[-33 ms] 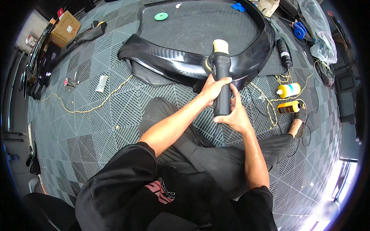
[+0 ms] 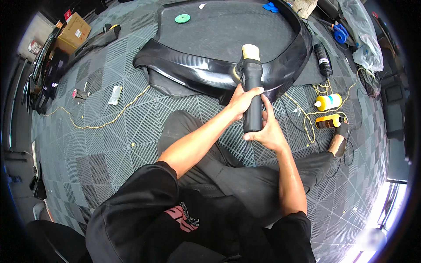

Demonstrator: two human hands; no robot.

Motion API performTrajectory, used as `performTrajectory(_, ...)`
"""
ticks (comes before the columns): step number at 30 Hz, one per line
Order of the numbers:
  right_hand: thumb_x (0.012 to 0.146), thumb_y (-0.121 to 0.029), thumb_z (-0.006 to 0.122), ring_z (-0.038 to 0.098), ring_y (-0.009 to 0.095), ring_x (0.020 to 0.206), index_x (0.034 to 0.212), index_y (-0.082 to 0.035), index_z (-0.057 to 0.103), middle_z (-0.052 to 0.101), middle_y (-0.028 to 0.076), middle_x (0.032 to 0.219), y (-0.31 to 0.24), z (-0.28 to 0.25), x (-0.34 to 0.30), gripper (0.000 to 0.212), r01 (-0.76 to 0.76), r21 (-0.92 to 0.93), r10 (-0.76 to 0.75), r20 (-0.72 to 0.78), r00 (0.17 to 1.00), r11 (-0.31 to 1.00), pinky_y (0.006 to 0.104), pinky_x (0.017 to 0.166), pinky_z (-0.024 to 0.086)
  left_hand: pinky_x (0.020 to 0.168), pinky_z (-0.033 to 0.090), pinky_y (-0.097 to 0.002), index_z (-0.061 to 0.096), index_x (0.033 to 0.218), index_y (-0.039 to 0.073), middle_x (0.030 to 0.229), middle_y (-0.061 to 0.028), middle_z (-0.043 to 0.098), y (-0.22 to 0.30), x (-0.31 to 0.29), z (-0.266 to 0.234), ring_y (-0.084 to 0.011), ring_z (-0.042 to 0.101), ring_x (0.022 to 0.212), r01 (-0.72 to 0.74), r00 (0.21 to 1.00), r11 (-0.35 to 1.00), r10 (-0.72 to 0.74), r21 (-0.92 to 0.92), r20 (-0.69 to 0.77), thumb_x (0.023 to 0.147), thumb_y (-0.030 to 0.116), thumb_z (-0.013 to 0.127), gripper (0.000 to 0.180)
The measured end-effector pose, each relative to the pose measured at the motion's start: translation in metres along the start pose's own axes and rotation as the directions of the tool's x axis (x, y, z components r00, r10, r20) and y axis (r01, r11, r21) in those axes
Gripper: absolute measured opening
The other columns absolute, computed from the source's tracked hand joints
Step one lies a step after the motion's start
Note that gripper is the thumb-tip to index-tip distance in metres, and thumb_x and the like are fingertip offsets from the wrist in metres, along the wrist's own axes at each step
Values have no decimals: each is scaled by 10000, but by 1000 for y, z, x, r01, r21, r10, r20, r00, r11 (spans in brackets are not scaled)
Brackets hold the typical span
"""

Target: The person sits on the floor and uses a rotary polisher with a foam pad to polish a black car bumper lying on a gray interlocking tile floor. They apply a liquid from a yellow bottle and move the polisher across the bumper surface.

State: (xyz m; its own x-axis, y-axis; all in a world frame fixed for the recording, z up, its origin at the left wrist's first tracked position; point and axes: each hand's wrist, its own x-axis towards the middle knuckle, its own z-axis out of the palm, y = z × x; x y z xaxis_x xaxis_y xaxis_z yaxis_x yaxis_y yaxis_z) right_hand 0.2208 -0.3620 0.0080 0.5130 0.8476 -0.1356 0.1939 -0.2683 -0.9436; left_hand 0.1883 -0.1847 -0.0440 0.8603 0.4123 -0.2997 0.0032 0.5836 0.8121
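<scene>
Both my hands are on a black polisher (image 2: 252,107) with a long cylindrical body. A pale yellow piece (image 2: 251,52) shows at its far end, and a yellowish pad edge (image 2: 237,73) at its left side. My left hand (image 2: 240,102) grips the body from the left, thumb across the top. My right hand (image 2: 271,130) closes round the near end, thumb below and fingers along the right side. Just beyond lies a glossy black curved panel (image 2: 188,65), streaked with bright reflections. The polisher's head overlaps the panel; whether the pad touches it, I cannot tell.
Two yellow bottles (image 2: 329,102) and a black bottle (image 2: 322,59) lie right. Yellow rope (image 2: 118,119) and dark cords cross the tiled floor. A green pad (image 2: 183,19) and blue cloth (image 2: 270,7) lie inside the panel's curve. A cardboard box (image 2: 74,33) stands far left.
</scene>
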Motion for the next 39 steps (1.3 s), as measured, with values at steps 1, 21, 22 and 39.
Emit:
performTrajectory(1,642,-175,1049,647,293,1282,1729,-167,29,560,240,1445,1,-5,-2,1490,-38,86,34,47,998,996,435,1022,586,681,608,-364,498,1284,-12,1001,-117,639,0,1,1,-188,674,806,7,1000,1000,-7,-11,13,883,276,842,602)
performTrajectory(21,770,-411,964,482,365,1458,1697,16,35,389,309,1608,21,15,32,1379,-35,184,57,-116,992,982,433,1186,434,740,617,-366,479,1321,-14,1064,-131,642,-8,17,-6,-203,682,878,-76,997,996,75,-42,-26,863,291,858,667)
performTrajectory(22,772,-382,962,484,362,1455,1698,15,44,396,307,1601,20,17,34,1363,-57,138,73,-112,991,989,429,1184,436,748,615,-365,473,1329,-14,1070,-131,639,-8,18,-8,-201,678,884,-89,996,996,89,-11,-15,863,289,858,676)
performTrajectory(39,691,-139,825,660,289,1188,1664,22,247,589,233,1421,33,-39,38,1143,-200,49,200,-458,866,979,375,1005,548,730,597,-357,567,1235,7,984,-72,653,-34,78,75,-162,665,837,-52,998,996,50,77,34,903,228,832,478)
